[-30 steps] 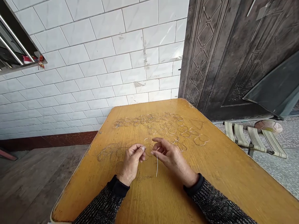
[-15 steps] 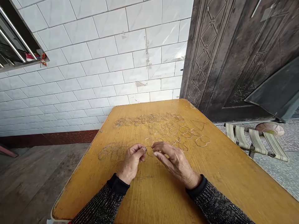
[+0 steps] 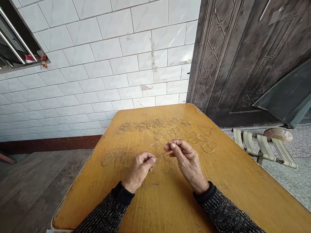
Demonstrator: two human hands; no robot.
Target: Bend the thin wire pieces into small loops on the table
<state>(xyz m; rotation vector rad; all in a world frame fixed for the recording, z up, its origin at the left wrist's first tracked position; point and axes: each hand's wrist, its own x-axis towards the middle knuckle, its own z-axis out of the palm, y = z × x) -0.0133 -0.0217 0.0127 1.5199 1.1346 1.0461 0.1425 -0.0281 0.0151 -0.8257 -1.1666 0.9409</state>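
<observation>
Thumb and forefinger of my left hand pinch a thin wire over the middle of the table. Its other stretch runs up to my right hand, whose thumb and fingertips are closed on it. Below the left fingertips a round loop of the wire hangs or lies; I cannot tell which. Left of my left hand lies a cluster of wire loops. Beyond both hands, more bent wire loops form a row across the table, with another wire loop shape to the right.
The yellow wooden table reaches toward a white tiled wall. A dark carved door stands at the right. Beside the table are a striped strap stool and a pinkish ball. A barred window is at upper left.
My right hand has turned and drawn up and slightly right, its fingers now pinched together. The wire between the hands is pulled out longer. My left hand has shifted slightly right.
</observation>
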